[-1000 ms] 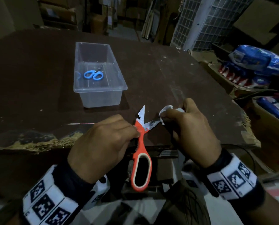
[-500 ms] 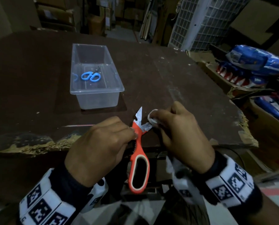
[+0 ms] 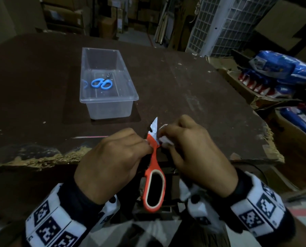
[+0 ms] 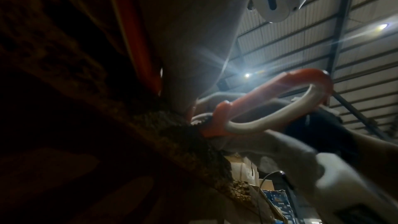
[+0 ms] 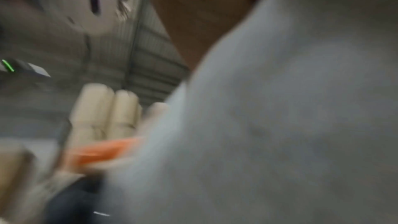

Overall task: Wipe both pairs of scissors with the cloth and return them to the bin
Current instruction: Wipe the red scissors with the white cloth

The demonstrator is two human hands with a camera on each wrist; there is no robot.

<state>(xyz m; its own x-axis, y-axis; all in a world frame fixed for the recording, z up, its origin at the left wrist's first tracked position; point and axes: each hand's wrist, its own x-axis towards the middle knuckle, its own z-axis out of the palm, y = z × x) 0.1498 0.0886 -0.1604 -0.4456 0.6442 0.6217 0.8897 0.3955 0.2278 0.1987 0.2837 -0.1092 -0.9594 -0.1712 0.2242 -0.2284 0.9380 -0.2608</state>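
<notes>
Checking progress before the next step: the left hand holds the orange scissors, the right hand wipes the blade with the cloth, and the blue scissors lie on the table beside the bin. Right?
One thing is wrong: the blue scissors lie inside the bin, not beside it, as the head view shows. The rest holds: the left hand holds the orange scissors, and the right hand wipes the blade with the cloth.

No text, brand or number could be read anywhere. The wristbands [image 3: 54, 227] bore only black-and-white square marker patterns, and the print on the blue bags [image 3: 280, 68] at the right was too blurred to read.
</notes>
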